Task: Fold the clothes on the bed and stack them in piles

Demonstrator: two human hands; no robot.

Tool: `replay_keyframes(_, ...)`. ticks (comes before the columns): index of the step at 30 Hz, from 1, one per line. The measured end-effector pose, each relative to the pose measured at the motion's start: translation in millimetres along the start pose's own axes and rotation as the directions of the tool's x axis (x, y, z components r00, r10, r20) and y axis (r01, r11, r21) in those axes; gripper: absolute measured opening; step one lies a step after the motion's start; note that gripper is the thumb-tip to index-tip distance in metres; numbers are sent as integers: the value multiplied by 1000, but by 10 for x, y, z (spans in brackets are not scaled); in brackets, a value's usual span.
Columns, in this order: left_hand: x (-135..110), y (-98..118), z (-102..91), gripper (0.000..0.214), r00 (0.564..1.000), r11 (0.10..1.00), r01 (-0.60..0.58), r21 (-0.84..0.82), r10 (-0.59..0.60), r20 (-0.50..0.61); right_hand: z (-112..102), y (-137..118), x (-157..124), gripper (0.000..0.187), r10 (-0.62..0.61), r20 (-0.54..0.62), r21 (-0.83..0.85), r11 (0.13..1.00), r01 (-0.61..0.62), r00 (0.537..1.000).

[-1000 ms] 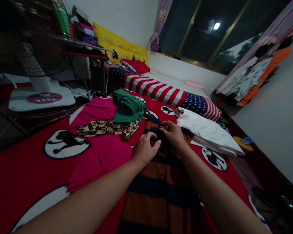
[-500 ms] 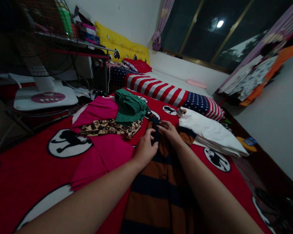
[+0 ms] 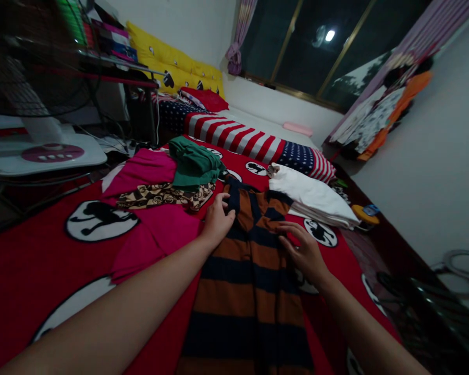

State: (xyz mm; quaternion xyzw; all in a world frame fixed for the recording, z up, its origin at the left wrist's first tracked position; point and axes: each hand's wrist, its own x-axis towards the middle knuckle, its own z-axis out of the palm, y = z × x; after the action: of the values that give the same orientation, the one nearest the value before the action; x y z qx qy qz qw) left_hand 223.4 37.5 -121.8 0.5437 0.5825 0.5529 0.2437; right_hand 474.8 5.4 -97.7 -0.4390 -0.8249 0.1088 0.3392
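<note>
An orange and navy striped shirt [image 3: 250, 281] lies lengthwise on the red bedspread [image 3: 35, 250] in front of me. My left hand [image 3: 218, 219] rests on the shirt's upper left edge near the collar, fingers curled onto the cloth. My right hand [image 3: 307, 252] lies on the shirt's right edge lower down, its fingers spread and pressing the fabric flat. Neither hand lifts the shirt.
Left of the shirt lie pink garments [image 3: 156, 229], a brown patterned cloth [image 3: 160, 195] and a folded green garment [image 3: 191, 164]. A folded white cloth [image 3: 312, 195] lies to the right, a stars-and-stripes blanket [image 3: 254, 143] behind. A fan base [image 3: 42, 153] stands far left.
Both hands were together at the collar pinching the dark fabric. Now they have parted: the left stays near the collar, the right has slid down the shirt's right edge. The shirt lies flatter.
</note>
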Motion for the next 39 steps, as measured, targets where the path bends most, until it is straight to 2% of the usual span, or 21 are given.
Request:
replay_keyframes(5,-19,32,-57,40,997,998,-56,28,58,-49,-242,-117,-560,16,-52,47,-44,998,55,998)
replay_keyframes(10,-15,49,-67,37,995,990,-79,113,85,-49,-333,-283,-1038,27,-135,146,-135,979,155,980)
replay_keyframes(15,54,108,-110,33,977,942,-197,273,166,133,-438,-472,-1287,39,-202,275,-160,955,252,940)
replay_keyframes(17,71,174,-224,34,957,921,-253,296,192,220,-503,-542,-1359,45,-227,323,-157,944,289,919)
replay_keyframes(18,60,214,-311,36,930,902,-307,304,218,295,-537,-572,-1396,48,-242,357,-156,937,313,902)
replay_keyframes(19,31,255,-417,39,883,874,-383,297,252,396,-568,-598,-1434,51,-255,399,-155,928,339,881)
replay_keyframes(20,-21,294,-539,42,808,838,-473,272,289,513,-594,-622,-1472,54,-260,444,-156,920,360,857)
replay_keyframes(22,-190,361,-805,48,592,763,-627,160,333,734,-622,-661,-1537,59,-251,512,-165,910,381,822)
replay_keyframes(24,-422,405,-1058,55,390,716,-694,70,293,873,-610,-697,-1568,63,-243,542,-158,911,381,805)
replay_keyframes(25,-546,419,-1165,58,310,710,-703,42,253,916,-591,-715,-1565,64,-243,549,-144,915,378,799)
replay_keyframes(26,-667,431,-1252,60,260,712,-702,27,220,940,-565,-735,-1549,65,-247,555,-127,919,374,794)
replay_keyframes(29,-954,485,-1396,62,172,732,-681,-11,175,969,-477,-808,-1443,62,-271,571,-65,926,371,775)
replay_keyframes(32,-1105,596,-1415,66,79,712,-698,-80,188,979,-433,-903,-1329,51,-301,586,-24,922,387,753)
replay_keyframes(34,-1156,679,-1405,55,-1,666,-734,-134,196,981,-446,-982,-1276,44,-302,608,-25,917,398,734)
replay_keyframes(36,-1197,731,-1396,43,-63,629,-757,-176,198,978,-481,-1072,-1235,39,-293,634,-34,914,405,715)
replay_keyframes(37,-1217,740,-1391,39,-76,622,-759,-192,209,975,-498,-1116,-1213,37,-290,643,-37,913,407,709)
replay_keyframes(39,-1253,729,-1378,33,-71,623,-751,-218,252,965,-509,-1184,-1170,32,-286,650,-42,912,409,704)
